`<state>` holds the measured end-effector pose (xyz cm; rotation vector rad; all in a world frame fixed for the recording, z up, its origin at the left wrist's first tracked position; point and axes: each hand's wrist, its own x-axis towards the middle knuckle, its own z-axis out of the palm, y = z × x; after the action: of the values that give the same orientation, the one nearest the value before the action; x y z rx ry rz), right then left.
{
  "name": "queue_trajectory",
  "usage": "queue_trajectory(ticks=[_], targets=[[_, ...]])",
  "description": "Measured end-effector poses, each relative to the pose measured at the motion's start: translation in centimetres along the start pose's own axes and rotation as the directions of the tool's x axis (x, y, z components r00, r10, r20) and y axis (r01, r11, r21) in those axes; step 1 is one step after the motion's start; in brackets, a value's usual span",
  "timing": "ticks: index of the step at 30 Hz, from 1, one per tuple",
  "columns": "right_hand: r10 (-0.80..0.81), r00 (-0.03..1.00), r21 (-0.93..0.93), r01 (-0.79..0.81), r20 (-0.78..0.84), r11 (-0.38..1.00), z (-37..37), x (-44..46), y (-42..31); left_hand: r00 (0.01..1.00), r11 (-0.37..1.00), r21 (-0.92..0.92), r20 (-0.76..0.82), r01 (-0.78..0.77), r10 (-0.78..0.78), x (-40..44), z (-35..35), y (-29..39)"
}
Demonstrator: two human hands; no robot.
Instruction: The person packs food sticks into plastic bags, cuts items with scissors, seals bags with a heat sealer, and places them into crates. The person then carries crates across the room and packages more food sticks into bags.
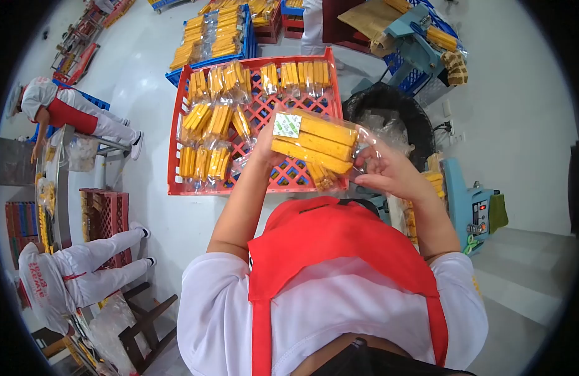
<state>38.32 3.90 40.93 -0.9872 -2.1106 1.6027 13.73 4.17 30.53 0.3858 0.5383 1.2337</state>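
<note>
A clear plastic packet of yellow-orange sticks (317,141), with a small white and green sachet (287,125) at its left end, is held up in front of my chest. My left hand (266,145) grips its left end, with the fingers mostly hidden behind it. At the right end, my right hand (382,164) has its fingers closed around the loose clear plastic. Beneath the packet lies a red lattice crate (258,113), holding rows of similar packets (219,119) along its left side and far edge.
Beyond the red crate is a blue crate (250,37) of packets. A black-lined bin (389,106) stands to the right, near a blue-green machine (468,203). Two people in white and red work at a table (62,188) on the left.
</note>
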Motion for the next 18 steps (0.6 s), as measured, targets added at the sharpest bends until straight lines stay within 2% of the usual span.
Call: queue_trajectory(ticks=[1, 3, 4, 6, 7, 9, 11, 12, 13, 15, 16, 18], targets=[[0.033, 0.999, -0.02, -0.033, 0.032, 0.999, 0.2, 0.2, 0.0, 1.0, 1.0, -0.001, -0.006, 0.004, -0.004, 0.0, 0.0, -0.2], [0.069, 0.995, -0.036, -0.067, 0.066, 0.997, 1.0, 0.9, 1.0, 0.984, 0.999, 0.041, -0.179, 0.015, -0.007, -0.1, 0.0, -0.5], [-0.051, 0.999, 0.215, 0.046, 0.02, 0.976, 1.9, 1.5, 2.6, 0.983, 0.999, 0.039, -0.184, 0.017, -0.01, -0.1, -0.1, -0.6], [-0.151, 0.987, 0.446, 0.158, -0.051, 0.881, 2.1, 1.8, 3.7, 0.986, 0.997, 0.066, -0.162, -0.028, 0.039, -0.1, -0.3, -0.8], [-0.153, 0.987, 0.191, 0.158, -0.042, 0.969, 1.6, 1.5, 3.7, 0.987, 0.995, 0.08, -0.15, -0.053, 0.065, -0.2, -0.4, -0.9], [-0.153, 0.988, -0.08, 0.15, -0.027, 0.985, 1.0, 1.1, 2.6, 0.982, 0.994, 0.108, -0.18, -0.035, 0.054, -0.8, 0.1, -0.8], [0.108, 0.991, -0.063, -0.103, 0.082, 0.993, 0.4, 0.3, -0.4, 0.972, 0.986, 0.164, -0.231, 0.004, 0.034, -1.3, 0.6, -0.8], [0.109, 0.99, -0.065, -0.104, 0.087, 0.992, 0.7, 0.5, -0.2, 0.982, 0.994, 0.106, -0.185, -0.021, 0.04, -0.8, -0.9, -1.6], [0.073, 0.996, -0.154, -0.065, 0.048, 0.986, 1.2, 0.8, 0.3, 0.982, 0.995, 0.102, -0.187, -0.02, 0.039, -0.7, -1.4, -2.0], [0.032, 0.999, -0.247, -0.028, 0.012, 0.969, 2.1, 1.2, 2.0, 0.941, 0.994, 0.096, -0.327, -0.053, 0.082, -0.6, -1.8, -2.6], [-0.052, 0.998, -0.066, 0.051, -0.02, 0.997, 2.8, 1.5, 3.0, 0.941, 0.994, 0.093, -0.327, -0.054, 0.081, -0.7, -1.7, -2.7], [-0.129, 0.99, 0.115, 0.136, -0.065, 0.984, 3.0, 1.6, 2.8, 0.946, 0.988, 0.157, -0.318, -0.016, 0.066, -1.2, -1.7, -2.5]])
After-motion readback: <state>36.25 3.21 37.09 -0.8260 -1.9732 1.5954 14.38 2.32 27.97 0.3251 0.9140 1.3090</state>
